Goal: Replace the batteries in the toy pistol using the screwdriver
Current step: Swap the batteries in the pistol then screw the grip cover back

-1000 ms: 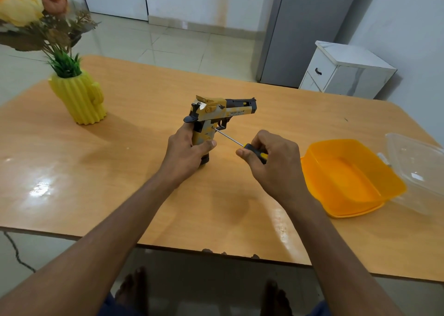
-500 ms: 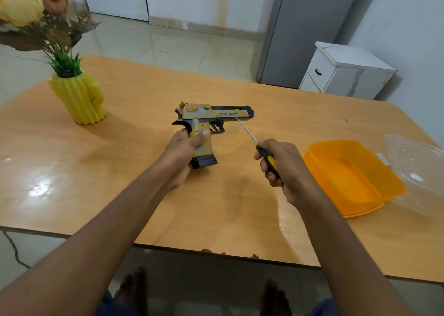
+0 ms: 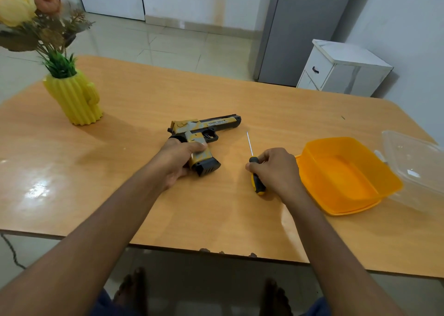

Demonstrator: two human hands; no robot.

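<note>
The pistol (image 3: 204, 133) is lying on its side on the counter (image 3: 144, 94), barrel pointing right, with the left hand (image 3: 179, 163) curling round its handle. The right hand (image 3: 276, 169) is pinching the screwdriver (image 3: 255, 169) by its handle, the shaft lying low over the counter beside the pistol, tip pointing away. An orange tub (image 3: 341, 176) is sitting just right of that hand, a clear lid (image 3: 413, 157) beyond it. No battery cover is showing open, so the screw work is probably not finished. A loosened screw could be rolling off the smooth counter unless it goes in the tub; a slipping tip could be stripping the small screw head.
</note>
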